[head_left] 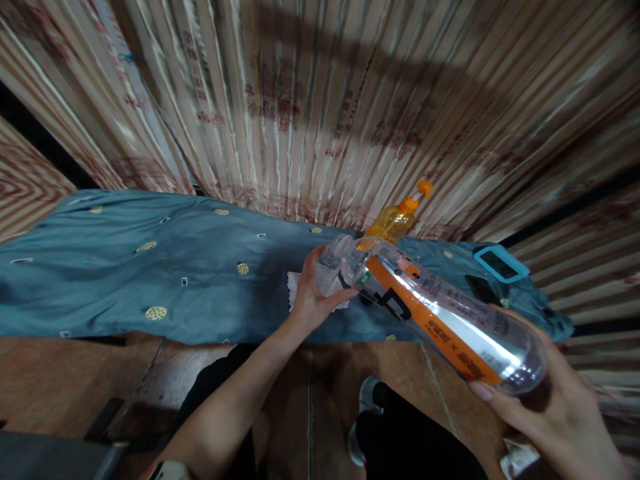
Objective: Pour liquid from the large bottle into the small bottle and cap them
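Observation:
My right hand (pixel 560 407) is wrapped round the base of a large clear plastic bottle (pixel 425 307) with an orange and silver label. This bottle lies tilted in the air, its neck end lower-left to upper-left across the middle of the view. My left hand (pixel 313 297) closes round a small clear plastic bottle (pixel 330 267) at the large bottle's neck. Whether the two mouths touch, I cannot tell. A white scalloped-edge cloth or tissue (pixel 293 288) lies beneath my left hand. Just behind the large bottle stands an orange pump bottle (pixel 393 223) with yellow-orange liquid.
A blue-green cloth with pineapple prints (pixel 200 253) covers the long narrow table. Towards its right end lie a light-blue framed device (pixel 501 264) and a dark phone-like object (pixel 481 289). A pleated curtain (pixel 300 113) hangs behind. Below is a tiled floor (pixel 320 413).

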`<state>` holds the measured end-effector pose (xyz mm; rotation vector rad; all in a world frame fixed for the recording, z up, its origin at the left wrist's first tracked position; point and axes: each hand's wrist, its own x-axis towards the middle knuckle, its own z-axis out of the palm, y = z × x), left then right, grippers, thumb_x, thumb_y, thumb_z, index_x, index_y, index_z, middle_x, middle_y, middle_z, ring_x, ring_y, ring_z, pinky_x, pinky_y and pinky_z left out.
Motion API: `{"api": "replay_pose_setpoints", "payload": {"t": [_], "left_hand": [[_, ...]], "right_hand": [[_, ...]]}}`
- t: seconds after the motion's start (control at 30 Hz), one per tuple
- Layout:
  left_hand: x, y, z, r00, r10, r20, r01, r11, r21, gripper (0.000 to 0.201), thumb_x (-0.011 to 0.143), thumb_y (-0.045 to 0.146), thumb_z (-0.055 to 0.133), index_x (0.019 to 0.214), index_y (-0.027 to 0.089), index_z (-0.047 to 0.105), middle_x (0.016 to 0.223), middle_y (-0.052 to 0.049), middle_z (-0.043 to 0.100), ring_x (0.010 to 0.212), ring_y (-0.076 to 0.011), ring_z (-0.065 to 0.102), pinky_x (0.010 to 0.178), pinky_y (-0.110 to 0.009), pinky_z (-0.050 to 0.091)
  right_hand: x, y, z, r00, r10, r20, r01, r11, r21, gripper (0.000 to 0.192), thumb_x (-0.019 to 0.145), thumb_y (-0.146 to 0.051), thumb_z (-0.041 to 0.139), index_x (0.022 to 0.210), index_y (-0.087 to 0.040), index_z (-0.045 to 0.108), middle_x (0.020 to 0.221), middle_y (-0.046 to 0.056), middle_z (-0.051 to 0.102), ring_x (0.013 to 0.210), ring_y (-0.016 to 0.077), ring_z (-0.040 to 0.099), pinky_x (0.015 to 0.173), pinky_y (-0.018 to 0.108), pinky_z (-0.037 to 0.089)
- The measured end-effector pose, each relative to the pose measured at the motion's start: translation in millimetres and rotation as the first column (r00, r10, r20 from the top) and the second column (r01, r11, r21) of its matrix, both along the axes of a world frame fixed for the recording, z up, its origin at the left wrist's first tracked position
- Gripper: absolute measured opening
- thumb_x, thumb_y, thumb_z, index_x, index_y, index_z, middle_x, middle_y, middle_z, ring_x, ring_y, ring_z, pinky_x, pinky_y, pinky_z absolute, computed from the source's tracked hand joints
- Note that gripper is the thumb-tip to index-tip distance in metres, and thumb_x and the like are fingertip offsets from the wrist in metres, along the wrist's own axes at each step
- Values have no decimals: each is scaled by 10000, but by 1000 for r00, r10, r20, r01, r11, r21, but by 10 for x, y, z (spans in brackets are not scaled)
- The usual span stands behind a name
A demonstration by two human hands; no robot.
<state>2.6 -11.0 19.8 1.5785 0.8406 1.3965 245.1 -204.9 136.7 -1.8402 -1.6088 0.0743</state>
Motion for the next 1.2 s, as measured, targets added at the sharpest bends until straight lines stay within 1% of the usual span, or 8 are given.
{"api": "replay_pose_setpoints", "payload": {"t": [0.17, 0.33, 0.5, 0.63, 0.77, 0.97, 1.07, 1.2], "left_hand": [[5, 0, -2, 1000, 12, -2, -12, 1000, -4, 986, 659, 664, 857, 1438, 231, 437, 1450, -160, 556, 1360, -377, 543, 1154, -569, 421], [15, 4, -9, 1000, 4, 21, -4, 1000, -2, 982, 655, 692, 843, 1423, 230, 442, 1444, -161, 559, 1350, -380, 548, 1153, -580, 422], [8, -2, -6, 1000, 2, 14, -1, 999, -34, 1005, 649, 687, 850, 1434, 222, 429, 1453, -172, 554, 1375, -396, 527, 1161, -602, 408], [4, -6, 4, 1000, -6, 14, 6, 1000, -27, 995, 653, 681, 851, 1431, 223, 433, 1452, -168, 556, 1364, -386, 539, 1158, -589, 417], [9, -3, 6, 1000, 6, 14, -6, 1000, -21, 995, 646, 667, 864, 1432, 230, 437, 1456, -162, 554, 1367, -384, 537, 1163, -579, 415], [3, 3, 9, 1000, -1, 0, 1, 1000, -6, 998, 656, 680, 852, 1439, 229, 428, 1468, -165, 544, 1380, -379, 527, 1171, -574, 407], [-3, 0, 14, 1000, 2, -12, -2, 1000, -2, 995, 667, 682, 842, 1442, 220, 422, 1466, -170, 544, 1376, -373, 535, 1168, -564, 416], [-9, -4, 15, 1000, 8, -29, -8, 1000, -9, 999, 668, 678, 842, 1448, 221, 417, 1462, -168, 550, 1360, -371, 553, 1153, -550, 437]], "right_hand": [[12, -5, -11, 1000, -11, -25, 11, 1000, -4, 784, 803, -648, 742, 1400, -175, 557, 1342, 163, 603, 1223, 448, 600, 1072, 549, 508], [-18, 16, 15, 999, -26, -28, 26, 1000, -7, 780, 800, -656, 738, 1380, -166, 564, 1322, 180, 610, 1219, 454, 600, 1081, 547, 498], [-30, 21, 14, 1000, -10, -12, 10, 1000, 5, 769, 806, -656, 736, 1367, -156, 574, 1320, 176, 613, 1202, 446, 614, 1042, 559, 530], [-15, 16, -6, 1000, -7, 18, 7, 1000, 26, 799, 794, -685, 732, 1364, -148, 574, 1323, 176, 616, 1184, 449, 624, 1002, 562, 559], [-12, 21, -5, 1000, -1, 14, 1, 1000, 22, 743, 829, -656, 720, 1380, -181, 570, 1346, 164, 604, 1219, 441, 607, 1036, 536, 545], [-20, 32, -4, 1000, -8, -4, 8, 1000, 18, 815, 788, -689, 738, 1376, -149, 571, 1325, 170, 613, 1189, 447, 619, 1011, 597, 539], [-19, 27, -4, 1000, -5, 0, 5, 1000, 17, 779, 807, -657, 735, 1382, -161, 560, 1333, 170, 610, 1206, 443, 610, 1063, 565, 509], [-17, 14, 11, 1000, 3, 10, -3, 1000, 8, 727, 840, -622, 726, 1395, -188, 549, 1352, 163, 598, 1220, 441, 602, 1075, 533, 507]]}}
